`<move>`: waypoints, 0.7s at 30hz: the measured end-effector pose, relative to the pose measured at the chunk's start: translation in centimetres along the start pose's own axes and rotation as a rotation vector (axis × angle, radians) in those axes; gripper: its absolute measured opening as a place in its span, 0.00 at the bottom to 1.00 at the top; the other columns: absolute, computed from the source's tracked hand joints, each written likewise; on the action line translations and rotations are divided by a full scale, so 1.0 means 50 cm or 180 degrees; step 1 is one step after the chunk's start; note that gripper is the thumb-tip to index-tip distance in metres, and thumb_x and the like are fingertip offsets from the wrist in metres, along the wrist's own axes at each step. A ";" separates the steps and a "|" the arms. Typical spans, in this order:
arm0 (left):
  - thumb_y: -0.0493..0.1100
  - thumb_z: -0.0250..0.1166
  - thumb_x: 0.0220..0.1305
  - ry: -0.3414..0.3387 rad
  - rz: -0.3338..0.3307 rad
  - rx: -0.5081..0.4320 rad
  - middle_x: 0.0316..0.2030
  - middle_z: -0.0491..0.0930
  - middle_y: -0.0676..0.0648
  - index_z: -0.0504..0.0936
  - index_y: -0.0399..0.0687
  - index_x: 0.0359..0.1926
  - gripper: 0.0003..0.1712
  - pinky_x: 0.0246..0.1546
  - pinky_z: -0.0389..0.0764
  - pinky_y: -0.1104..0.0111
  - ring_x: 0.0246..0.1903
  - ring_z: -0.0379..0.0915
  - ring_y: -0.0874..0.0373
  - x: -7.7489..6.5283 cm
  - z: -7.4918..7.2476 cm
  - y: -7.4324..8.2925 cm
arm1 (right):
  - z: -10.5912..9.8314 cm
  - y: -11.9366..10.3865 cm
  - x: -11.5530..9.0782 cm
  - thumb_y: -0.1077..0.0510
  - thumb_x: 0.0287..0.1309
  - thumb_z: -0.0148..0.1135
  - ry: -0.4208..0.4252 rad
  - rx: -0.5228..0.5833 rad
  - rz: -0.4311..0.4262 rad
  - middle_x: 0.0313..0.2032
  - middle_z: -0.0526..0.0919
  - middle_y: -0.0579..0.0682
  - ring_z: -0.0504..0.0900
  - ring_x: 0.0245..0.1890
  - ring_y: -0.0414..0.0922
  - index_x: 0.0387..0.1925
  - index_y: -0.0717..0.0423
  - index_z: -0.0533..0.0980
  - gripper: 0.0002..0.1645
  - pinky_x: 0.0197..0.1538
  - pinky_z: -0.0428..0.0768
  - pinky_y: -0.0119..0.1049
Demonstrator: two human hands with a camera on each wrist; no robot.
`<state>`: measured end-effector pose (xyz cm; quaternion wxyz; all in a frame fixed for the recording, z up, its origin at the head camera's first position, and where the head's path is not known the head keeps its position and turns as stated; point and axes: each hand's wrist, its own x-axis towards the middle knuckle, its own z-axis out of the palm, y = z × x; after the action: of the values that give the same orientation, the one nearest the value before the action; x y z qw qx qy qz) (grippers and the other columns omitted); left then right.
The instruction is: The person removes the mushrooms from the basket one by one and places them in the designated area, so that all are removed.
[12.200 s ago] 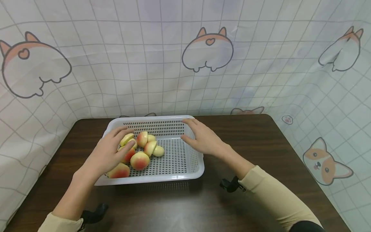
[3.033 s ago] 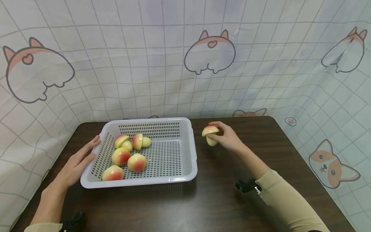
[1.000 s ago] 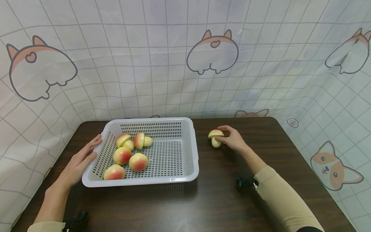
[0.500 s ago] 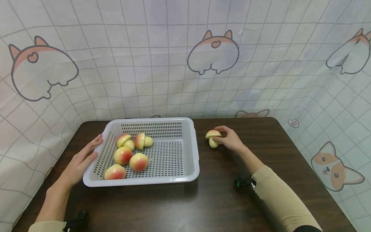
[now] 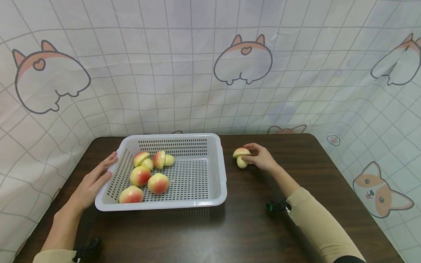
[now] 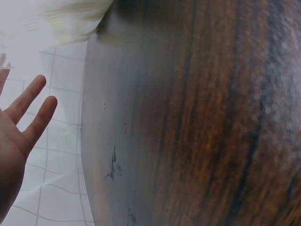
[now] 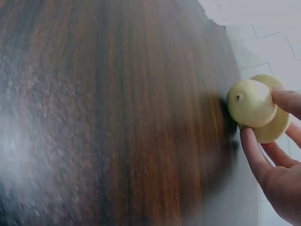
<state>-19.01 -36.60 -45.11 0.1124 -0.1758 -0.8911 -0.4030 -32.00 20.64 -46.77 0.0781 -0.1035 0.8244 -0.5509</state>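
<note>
My right hand pinches a toy mushroom between thumb and fingers, right of the basket. Its yellow-red cap is up and its pale stem points down; whether the stem touches the table I cannot tell. In the right wrist view the stem end of the mushroom faces the camera. My left hand rests its fairly straight fingers at the left rim of a white plastic basket. In the left wrist view the left hand shows spread fingers.
In the basket's left half lie two mushrooms with stems showing, one at the back left and one beside it. Nearer are rounded red-yellow pieces, stems not visible. The dark wooden table meets a white patterned cloth behind.
Since the oldest frame, the right hand has taken a mushroom out of the basket to the right, and the left hand has moved to the left rim. In the last second, the mushroom shifted slightly left.
</note>
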 end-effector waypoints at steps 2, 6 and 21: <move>0.39 0.52 0.78 0.0007 0.0001 0.0001 0.79 0.54 0.44 0.63 0.46 0.78 0.30 0.38 0.79 0.76 0.57 0.63 0.82 0.000 0.000 0.000 | 0.004 -0.001 0.001 0.63 0.65 0.69 -0.0021 0.0016 -0.0005 0.62 0.73 0.68 0.75 0.60 0.62 0.67 0.66 0.70 0.32 0.51 0.83 0.47; 0.39 0.52 0.78 0.0014 0.0000 0.0009 0.79 0.54 0.44 0.63 0.47 0.78 0.30 0.37 0.80 0.76 0.57 0.63 0.82 0.000 0.000 0.001 | 0.012 -0.005 0.002 0.63 0.65 0.69 -0.0041 0.0042 -0.0006 0.62 0.73 0.68 0.75 0.60 0.62 0.67 0.66 0.70 0.31 0.50 0.83 0.46; 0.39 0.51 0.78 0.0018 0.0044 -0.0041 0.79 0.54 0.44 0.63 0.46 0.78 0.30 0.42 0.77 0.80 0.61 0.58 0.82 0.000 0.000 0.003 | 0.018 -0.008 0.001 0.60 0.66 0.69 -0.0125 0.0024 -0.0091 0.64 0.71 0.69 0.73 0.63 0.64 0.69 0.66 0.68 0.35 0.52 0.82 0.53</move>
<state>-18.93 -36.51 -44.99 0.1165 -0.1815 -0.8870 -0.4083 -31.78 19.67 -46.76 0.0868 -0.1257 0.8191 -0.5529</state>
